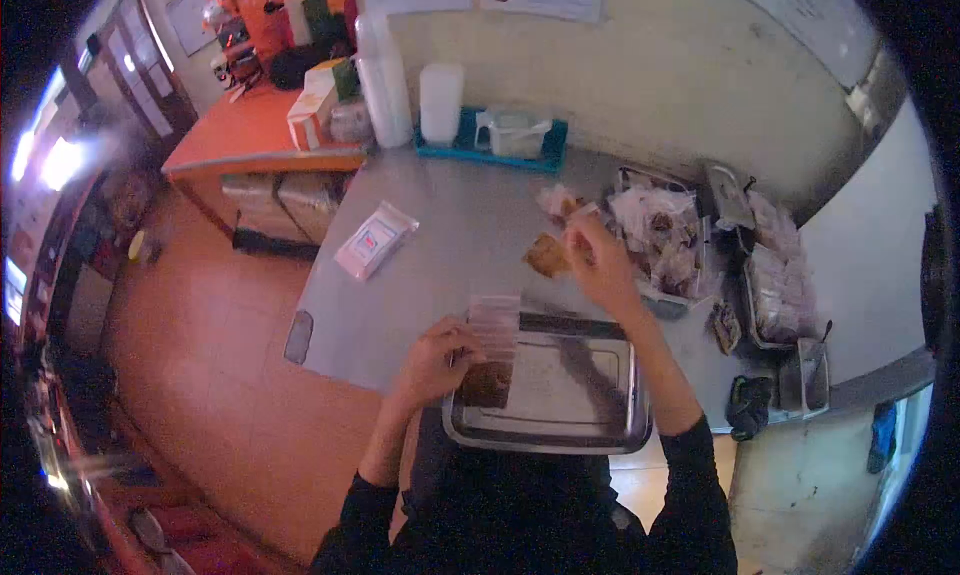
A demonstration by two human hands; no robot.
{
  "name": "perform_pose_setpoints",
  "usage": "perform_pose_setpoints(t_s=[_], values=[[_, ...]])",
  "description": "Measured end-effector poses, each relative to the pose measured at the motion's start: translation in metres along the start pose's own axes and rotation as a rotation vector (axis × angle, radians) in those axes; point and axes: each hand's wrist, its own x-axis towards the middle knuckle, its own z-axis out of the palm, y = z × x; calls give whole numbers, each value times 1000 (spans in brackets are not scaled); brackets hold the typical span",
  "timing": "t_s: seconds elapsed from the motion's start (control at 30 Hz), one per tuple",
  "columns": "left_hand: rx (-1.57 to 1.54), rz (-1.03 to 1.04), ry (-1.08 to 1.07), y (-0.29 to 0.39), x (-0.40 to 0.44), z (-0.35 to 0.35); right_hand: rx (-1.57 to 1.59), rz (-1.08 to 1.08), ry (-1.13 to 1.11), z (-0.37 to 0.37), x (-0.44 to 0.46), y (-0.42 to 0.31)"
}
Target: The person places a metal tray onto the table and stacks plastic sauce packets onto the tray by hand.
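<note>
My left hand [440, 363] grips the edge of a clear plastic bag [494, 325] with something dark brown in its lower part. The bag hangs over the left side of a shallow metal tray [545, 439]. My right hand [597, 258] is farther forward, above the grey table, its fingers bent close together. Beside its fingertips lie a small bag with brown contents [546, 256] and another small clear bag [560, 201]. Whether the right fingers hold anything is too small to tell.
At the right stands a tray heaped with filled bags [660, 225], with another tray of packets [777, 295] beyond. A white and pink packet [375, 240] lies left. A teal tray [490, 155] with white containers sits at the wall.
</note>
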Motion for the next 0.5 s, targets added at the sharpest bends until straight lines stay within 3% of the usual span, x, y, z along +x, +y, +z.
perform_pose_setpoints(t_s=[0.03, 0.07, 0.13, 0.43, 0.5], values=[[-5, 80, 8, 0, 2, -1, 233, -3, -21, -10, -6, -16], [-5, 165, 14, -1, 4, -2, 240, -2, -36, -14, -15, -27], [-15, 108, 15, 10, 5, -5, 412, -1, -183, -19, -37, -45], [-50, 72, -2, 10, 6, -5, 443, 122, -656, 25, -104, -92], [-41, 65, -8, 9, 6, -6, 409, 126, -607, 37, -108, -91]])
